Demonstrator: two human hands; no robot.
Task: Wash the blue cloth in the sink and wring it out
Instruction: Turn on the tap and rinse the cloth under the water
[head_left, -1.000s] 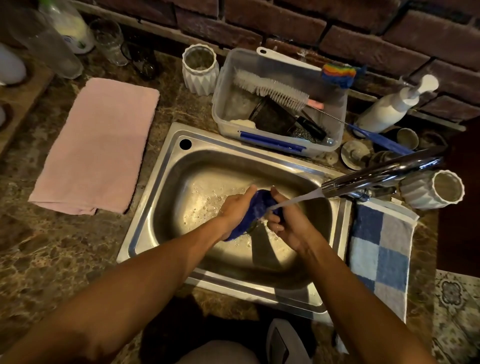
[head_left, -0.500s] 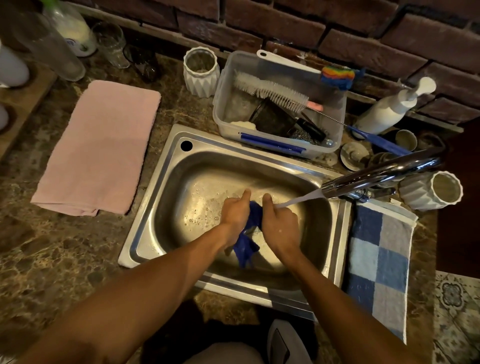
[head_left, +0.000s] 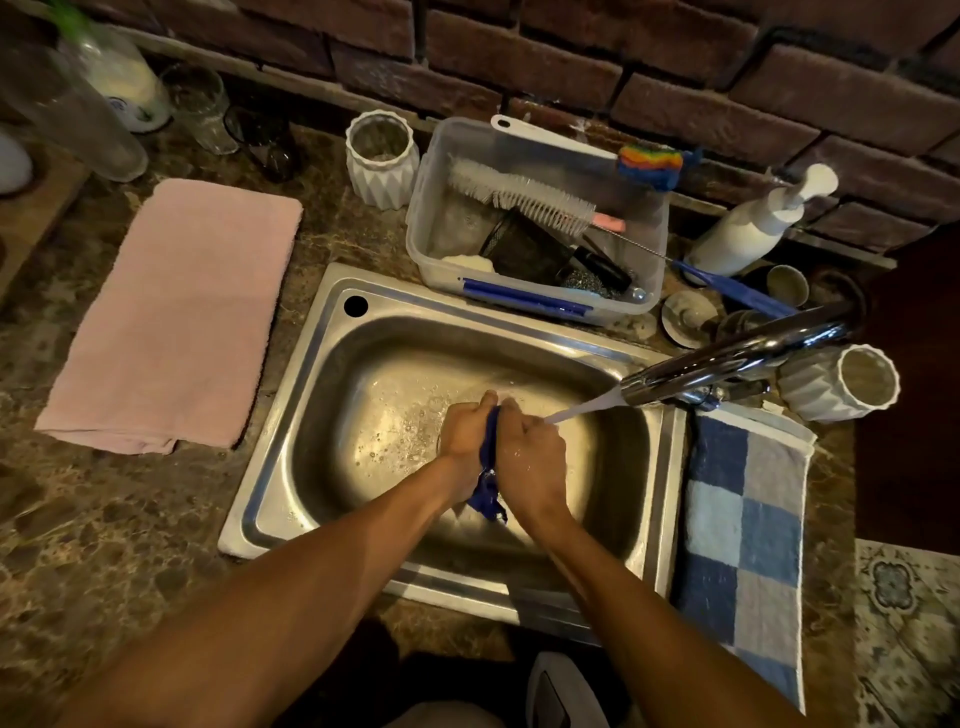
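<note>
Over the middle of the steel sink (head_left: 291, 441), the blue cloth (head_left: 489, 491) is bunched between both my hands. My left hand (head_left: 465, 434) and my right hand (head_left: 532, 457) are pressed side by side, both closed on it. Only a thin strip of cloth shows between the fists, and a dark blue tail hangs below the wrists. The chrome tap (head_left: 727, 358) reaches in from the right, and its stream of water (head_left: 582, 408) lands on my right hand's knuckles.
A pink towel (head_left: 176, 317) lies on the counter left of the sink. A clear tub of brushes (head_left: 540, 218) sits behind it. A blue checked towel (head_left: 743, 540) hangs at the right, with white ribbed cups (head_left: 844, 382) and a soap pump bottle (head_left: 753, 226) nearby.
My hands have closed together around the cloth. It was spread over the left hand before; now most of it is hidden in the fists and the tail hangs down. Water keeps running.
</note>
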